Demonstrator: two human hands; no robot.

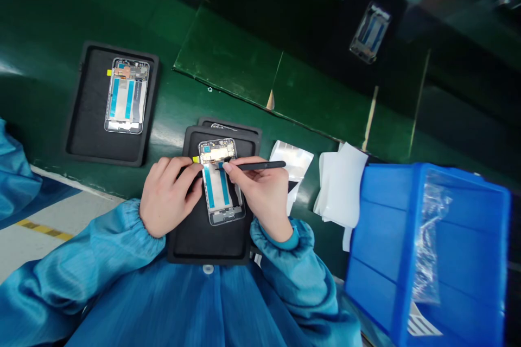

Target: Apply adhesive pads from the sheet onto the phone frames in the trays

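An opened phone [217, 187], with its circuit board and blue strips bare, lies in a black foam tray [191, 236] in front of me. At the phone's left edge rests my left hand [171, 190], fingers curled, with the index fingertip and thumb against the frame. My right hand [264, 190] pinches slim black tweezers [260, 165] over the phone's right side. Their tip points at the area just below the board; its exact contact is hard to see. A yellow tab [196, 160] sticks out on the left, near my index finger.
Another tray [77, 114] holds a second opened phone [127, 96] at left. Beneath my tray lies another tray [256, 133]. White sheets [342, 184] and a blue bin [382, 227] with clear plastic stand right. Farther back is another phone [370, 32]. A blue sleeve [16, 173] shows at left.
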